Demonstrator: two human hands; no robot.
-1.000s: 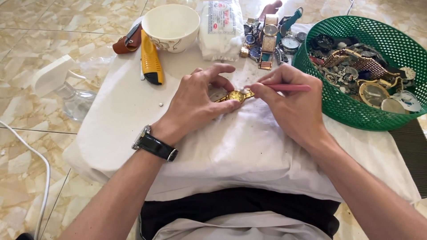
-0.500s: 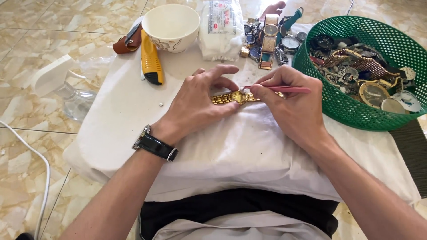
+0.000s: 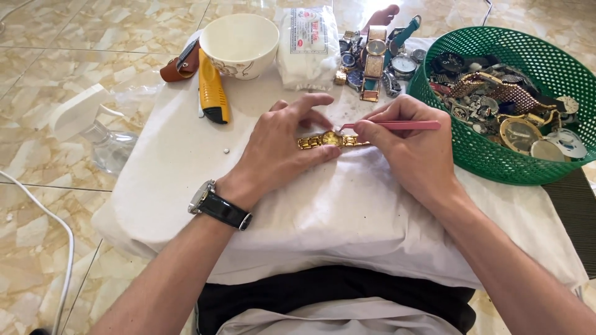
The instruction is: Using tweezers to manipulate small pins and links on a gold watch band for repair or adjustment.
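Observation:
A gold wristwatch (image 3: 329, 141) lies on a white cloth over a low table (image 3: 180, 180). My left hand (image 3: 282, 146) presses down on the watch, thumb and fingers holding its band; a black-strapped watch sits on that wrist. My right hand (image 3: 413, 152) grips pink tweezers (image 3: 397, 126) whose tip touches the gold watch's case.
A green basket (image 3: 490, 158) full of watches and parts stands at the right. Behind the hands lie several loose watches (image 3: 375, 59), a white packet (image 3: 308, 46), a white bowl (image 3: 239, 44), a yellow utility knife (image 3: 213, 93) and a brown strap (image 3: 180, 63). A clear spray bottle (image 3: 93, 133) lies on the tiled floor at left.
The gold watch has been shifted slightly out from under my left hand and lies flatter. The tweezers tip now rests on its case. Both hands stay in place.

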